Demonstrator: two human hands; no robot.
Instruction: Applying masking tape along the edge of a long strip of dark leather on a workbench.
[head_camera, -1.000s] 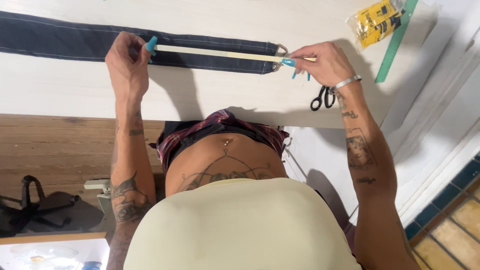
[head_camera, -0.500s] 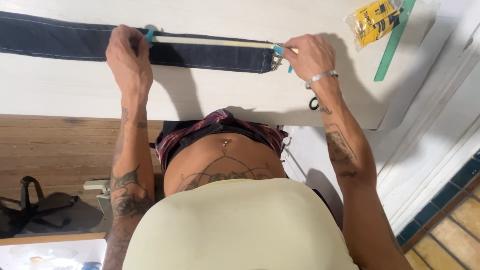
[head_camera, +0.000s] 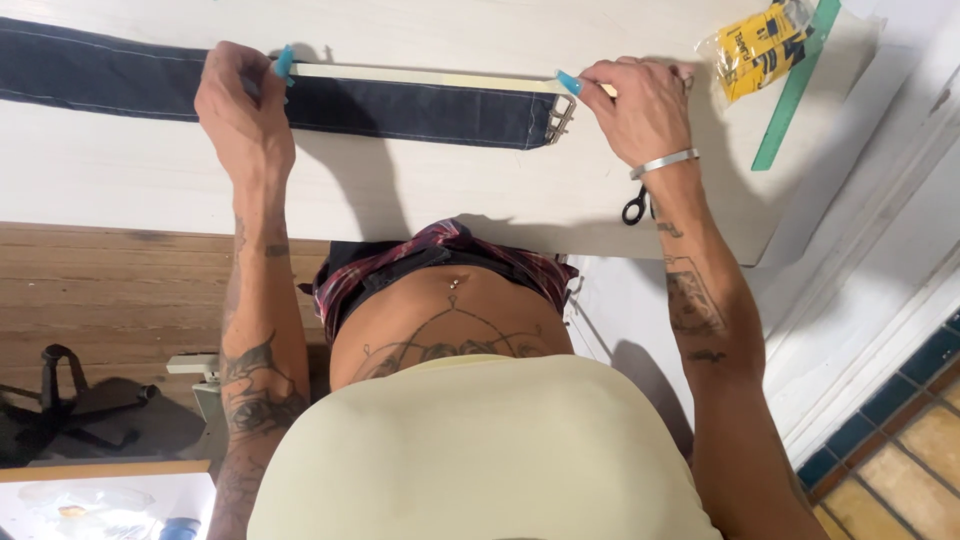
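A long dark navy fabric strap (head_camera: 400, 105) with a metal buckle (head_camera: 560, 120) at its right end lies flat across the pale table (head_camera: 420, 190). A cream measuring tape (head_camera: 420, 76) is stretched along the strap's far edge. My left hand (head_camera: 240, 115) pinches the tape's left end down on the strap. My right hand (head_camera: 640, 105) pinches the tape's right end just above the buckle. Both hands have light blue nails.
Black scissors (head_camera: 636, 205) lie partly hidden under my right wrist. A yellow plastic packet (head_camera: 760, 45) and a green ruler (head_camera: 795, 85) rest at the table's far right. A wooden floor (head_camera: 110, 300) and a black chair base (head_camera: 60, 400) lie below left.
Both hands have brought the tape down from above the strap and laid it flat along the strap's far edge. My right hand slid left, towards the buckle.
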